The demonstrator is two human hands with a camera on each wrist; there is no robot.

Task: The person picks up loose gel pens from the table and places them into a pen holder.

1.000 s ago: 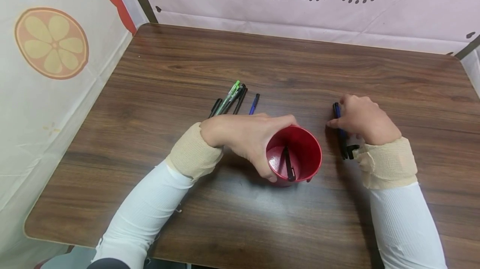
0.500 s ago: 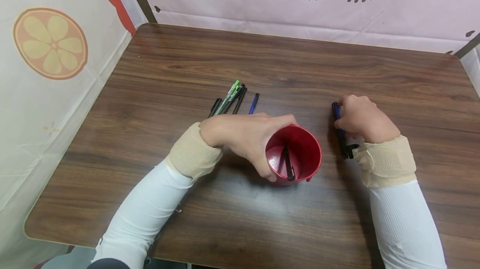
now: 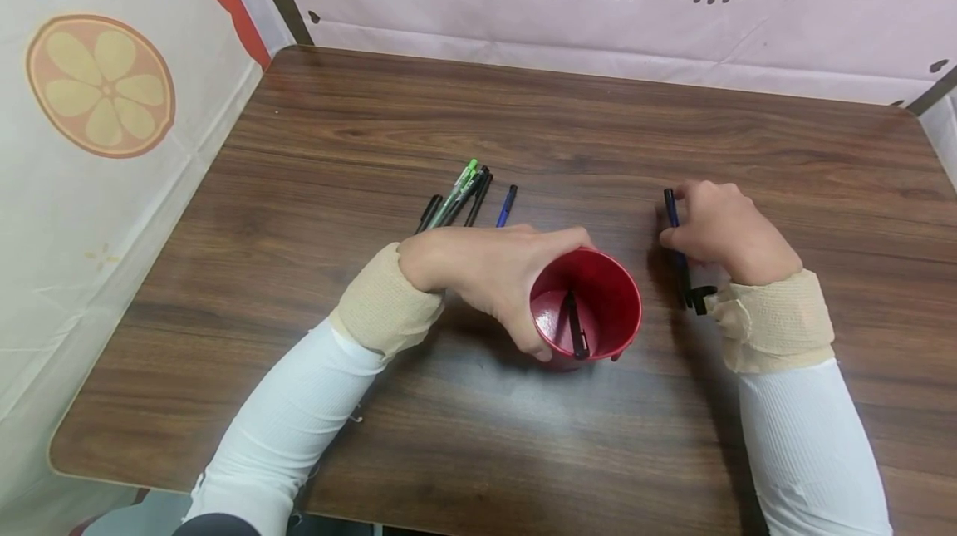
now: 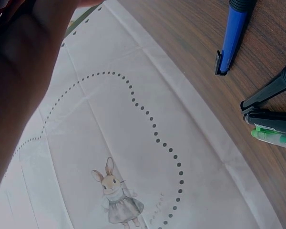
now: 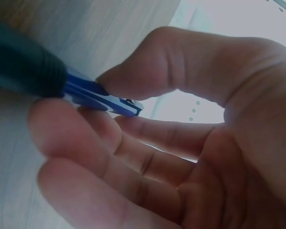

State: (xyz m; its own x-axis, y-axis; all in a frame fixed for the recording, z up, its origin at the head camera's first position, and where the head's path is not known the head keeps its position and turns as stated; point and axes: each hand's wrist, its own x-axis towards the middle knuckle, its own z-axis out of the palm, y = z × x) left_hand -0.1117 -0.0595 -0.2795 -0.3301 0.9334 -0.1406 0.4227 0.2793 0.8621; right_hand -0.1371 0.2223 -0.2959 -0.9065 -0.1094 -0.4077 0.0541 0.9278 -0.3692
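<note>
My left hand point(image 3: 497, 270) grips the red cup point(image 3: 616, 303) around its left side, thumb near the front rim. A black pen point(image 3: 576, 328) leans inside the cup. To the right, my right hand point(image 3: 728, 233) pinches a blue pen with a dark grip point(image 3: 671, 210) between thumb and fingers. In the right wrist view the thumb presses on top of the blue pen point(image 5: 86, 93), and fingertips lie along its other side. Only a dark part of the left hand point(image 4: 24, 71) shows in the left wrist view.
Beyond the left hand lie several pens: a green one point(image 3: 458, 191), black ones point(image 3: 479, 199) and another blue pen point(image 3: 507, 205), partly hidden by that hand. The wooden table point(image 3: 359, 120) meets a printed cloth wall point(image 3: 635, 37) at the back.
My right hand has closed its thumb in on the blue pen and shifted slightly away from me, the pen moving with it. The left hand and cup stay still.
</note>
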